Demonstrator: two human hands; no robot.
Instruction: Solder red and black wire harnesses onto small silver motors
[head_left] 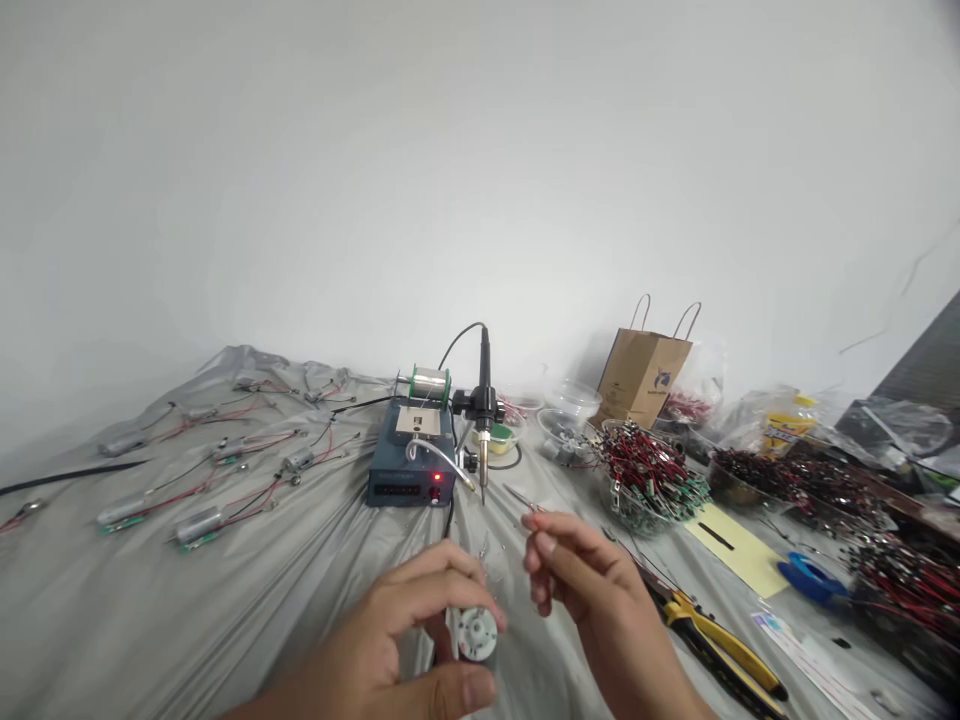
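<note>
My left hand (405, 630) is closed around a small motor (478, 634), its round white end facing me between thumb and fingers. Just to the right, my right hand (592, 590) pinches a thin pointed tool (517, 494) that sticks out toward the upper left; the fingers hide most of it, so its exact kind does not show. The hands are apart. Beyond them a soldering iron (484, 400) is held tip down in a stand, beside a blue soldering station (409, 480) with a red light. A solder spool (430, 383) sits on top of the station.
Several wired motors (199, 525) lie on the grey sheet (300, 600) at left. At right are tubs of red and black wires (652, 475), yellow-handled pliers (724, 645), a blue tape roll (812, 577), a yellow card (739, 550) and a paper bag (641, 375).
</note>
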